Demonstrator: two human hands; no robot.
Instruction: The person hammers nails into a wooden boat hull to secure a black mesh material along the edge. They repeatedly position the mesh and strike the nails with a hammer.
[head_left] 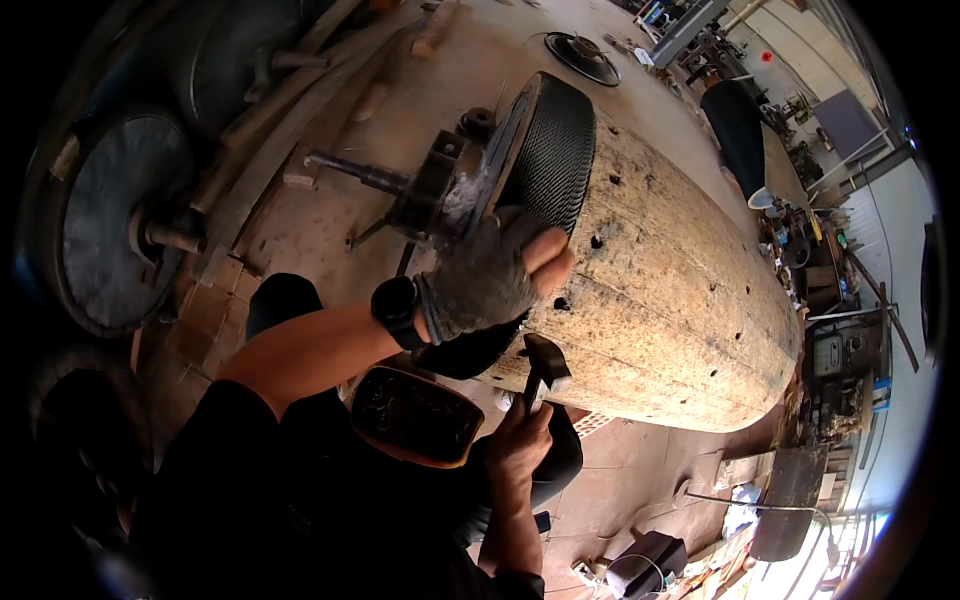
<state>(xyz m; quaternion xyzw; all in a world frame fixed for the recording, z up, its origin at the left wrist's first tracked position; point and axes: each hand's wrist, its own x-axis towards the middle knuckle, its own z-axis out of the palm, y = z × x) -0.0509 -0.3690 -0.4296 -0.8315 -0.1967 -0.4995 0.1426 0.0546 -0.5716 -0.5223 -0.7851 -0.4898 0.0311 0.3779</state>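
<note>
A large wooden drum point(680, 270) of pale, worn staves with dark holes lies on its side before me. A black ribbed band point(555, 150) wraps its left end, beside a metal hub with a shaft point(375, 175). My left hand point(490, 268), in a dark fingerless glove, presses against the edge of the band and the staves. Its fingers are curled closed; what they hold, if anything, is hidden. Lower down, my right hand point(520, 435), bare, grips a hammer point(545, 365) by its handle, its head up close to the drum's lower side.
By my lap sits an open container point(415, 418) with dark small contents. Large metal-ended drums point(125, 220) and wooden planks point(285, 130) are at the left. A round metal disc point(582, 58) lies on the floor beyond. Clutter lines the right wall, near a dark box point(648, 565).
</note>
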